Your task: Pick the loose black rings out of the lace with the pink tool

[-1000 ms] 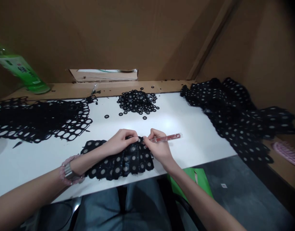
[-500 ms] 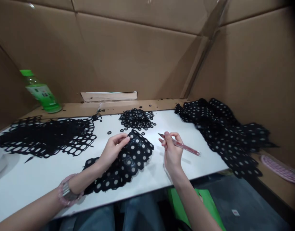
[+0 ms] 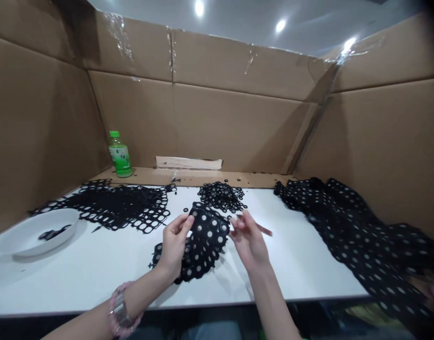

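Right hand (image 3: 248, 243) moved in to dotted sheet's (image 3: 207, 232) right edge, contact unclear | gripping reddish pen-like tool (image 3: 265, 230) | left hand (image 3: 175, 241) pinching sheet's upper left | sheet toward worktop's (image 3: 309, 271) front edge, partly raised

Left fingers (image 3: 177, 224) pinch the dotted sheet (image 3: 209, 230) (black).

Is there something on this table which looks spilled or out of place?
A few round pieces lie apart from their pile, some on the cardboard strip behind, as if strayed. The dotted black sheet at right extends beyond the table in front.
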The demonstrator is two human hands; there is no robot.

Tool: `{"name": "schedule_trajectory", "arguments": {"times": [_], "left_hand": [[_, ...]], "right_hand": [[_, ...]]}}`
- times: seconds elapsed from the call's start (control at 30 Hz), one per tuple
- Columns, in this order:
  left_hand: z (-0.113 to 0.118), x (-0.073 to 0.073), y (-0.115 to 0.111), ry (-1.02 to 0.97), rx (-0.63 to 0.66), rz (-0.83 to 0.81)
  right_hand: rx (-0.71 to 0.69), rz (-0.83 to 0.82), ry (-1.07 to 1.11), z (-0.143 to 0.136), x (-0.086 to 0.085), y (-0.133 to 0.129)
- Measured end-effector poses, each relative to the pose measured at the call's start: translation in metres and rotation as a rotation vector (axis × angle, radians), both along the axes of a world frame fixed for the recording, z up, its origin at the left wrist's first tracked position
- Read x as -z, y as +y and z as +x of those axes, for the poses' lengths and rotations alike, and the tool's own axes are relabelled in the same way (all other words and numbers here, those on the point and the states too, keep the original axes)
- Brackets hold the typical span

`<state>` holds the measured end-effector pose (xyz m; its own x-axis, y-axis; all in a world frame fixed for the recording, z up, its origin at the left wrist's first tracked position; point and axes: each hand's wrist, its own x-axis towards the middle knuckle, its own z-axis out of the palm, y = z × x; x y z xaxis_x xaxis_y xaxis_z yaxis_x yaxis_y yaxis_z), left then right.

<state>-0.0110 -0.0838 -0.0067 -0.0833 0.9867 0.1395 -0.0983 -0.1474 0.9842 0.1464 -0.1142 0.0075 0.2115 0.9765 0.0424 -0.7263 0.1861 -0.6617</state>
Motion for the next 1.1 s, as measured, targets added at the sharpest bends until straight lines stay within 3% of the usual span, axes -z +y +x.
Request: {"name": "schedule_trajectory", "arguments": {"times": [0.17, 0.23, 0.37, 0.47, 0.63, 0.73, 0.9, 1.0, 1.1], "left_hand": [[0.011, -0.002, -0.005, -0.208, 0.060, -0.023], [0.018, -0.003, -0.011, -0.246, 0.106, -0.013], [0.026, -0.004, -0.021, -0.225, 0.140, 0.008], [0.022, -0.004, -0.025, -0.150, 0.272, 0.000], [0.011, -0.004, -0.005, -0.082, 0.598, -0.065], [0.007, -0.007, 0.016, -0.017, 0.642, -0.055], [0.003, -0.011, 0.038, 0.158, 0.759, -0.064], [0.000, -0.004, 0.049, 0.195, 0.801, -0.028], [-0.005, 0.007, 0.061, 0.179, 0.813, -0.113]], "right_hand": [[0.143, 0.091, -0.198, -0.018, 0.005, -0.017], [0.272, 0.125, -0.343, -0.024, 0.000, -0.018], [0.579, 0.157, -0.571, -0.021, -0.013, -0.015], [0.660, 0.170, -0.645, -0.004, -0.017, -0.009], [0.468, 0.204, -0.686, 0.025, -0.010, 0.004], [0.385, 0.181, -0.707, 0.032, -0.004, 0.010], [0.359, 0.089, -0.763, 0.033, 0.001, 0.021], [0.325, 0.065, -0.768, 0.034, -0.003, 0.026], [0.213, 0.099, -0.770, 0.034, -0.008, 0.029]]}}
